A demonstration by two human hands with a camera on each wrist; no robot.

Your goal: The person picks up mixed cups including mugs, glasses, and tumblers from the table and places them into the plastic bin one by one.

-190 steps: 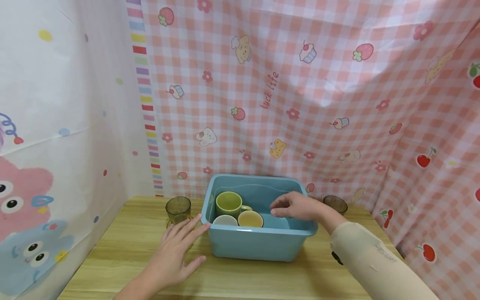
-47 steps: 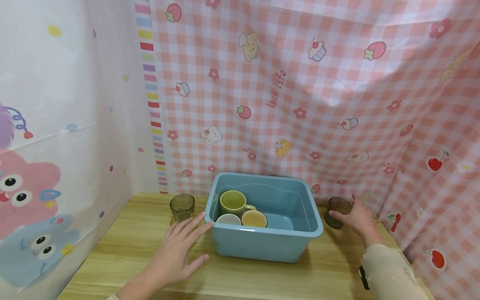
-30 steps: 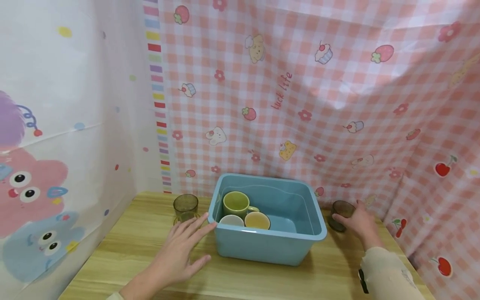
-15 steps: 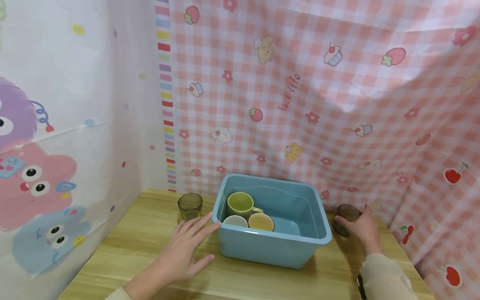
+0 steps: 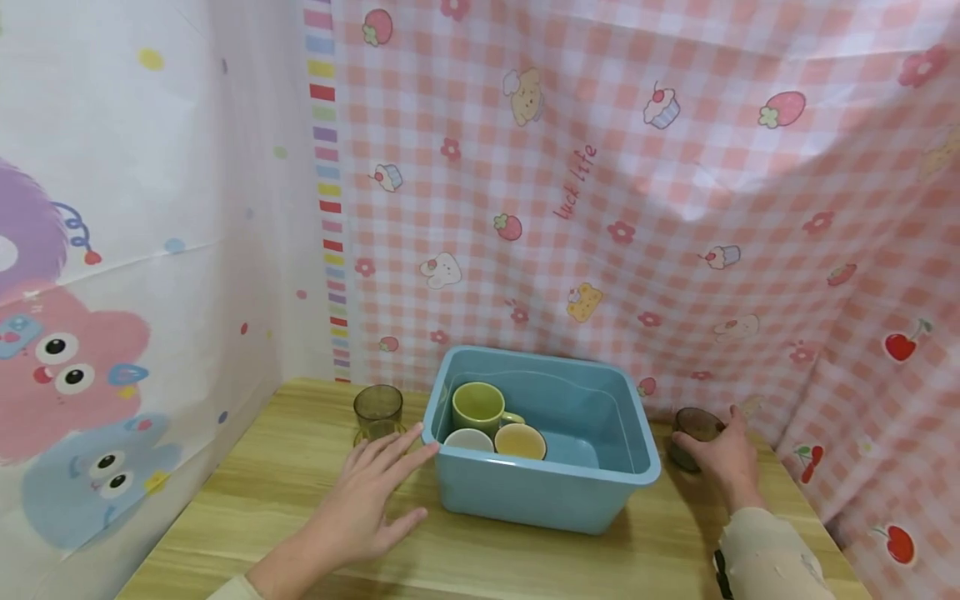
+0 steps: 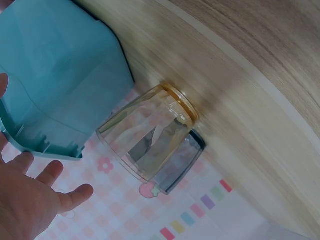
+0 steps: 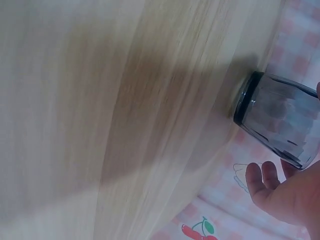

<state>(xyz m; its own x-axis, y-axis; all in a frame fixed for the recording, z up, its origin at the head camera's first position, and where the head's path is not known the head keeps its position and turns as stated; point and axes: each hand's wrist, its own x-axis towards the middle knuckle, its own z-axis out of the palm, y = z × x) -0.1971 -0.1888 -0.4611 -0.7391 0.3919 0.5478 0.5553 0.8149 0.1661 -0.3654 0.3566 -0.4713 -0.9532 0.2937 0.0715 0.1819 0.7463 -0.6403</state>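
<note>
A smoky grey drinking glass (image 5: 687,450) stands on the wooden table, right of the blue plastic bin (image 5: 540,492). My right hand (image 5: 723,454) holds it near the rim, thumb on the near side and fingers around the far side. In the right wrist view the base of the glass (image 7: 280,117) is at the tabletop. My left hand (image 5: 360,500) has its fingers spread, with fingertips on the bin's front left corner. Inside the bin's left half sit a green mug (image 5: 480,408), a white cup (image 5: 469,440) and a yellow-lined cup (image 5: 521,442).
Left of the bin stand another smoky glass (image 5: 378,404) and an amber glass (image 6: 150,130) in front of it, close to my left fingers. A pink checked cloth (image 5: 525,208) hangs behind the wooden table (image 5: 300,475); a white printed cloth (image 5: 172,292) hangs at left.
My right hand has moved from above the inside of the bin to the smoky glass at right and taken hold of it. My left hand stays at the bin's corner. The head view has shifted slightly.
</note>
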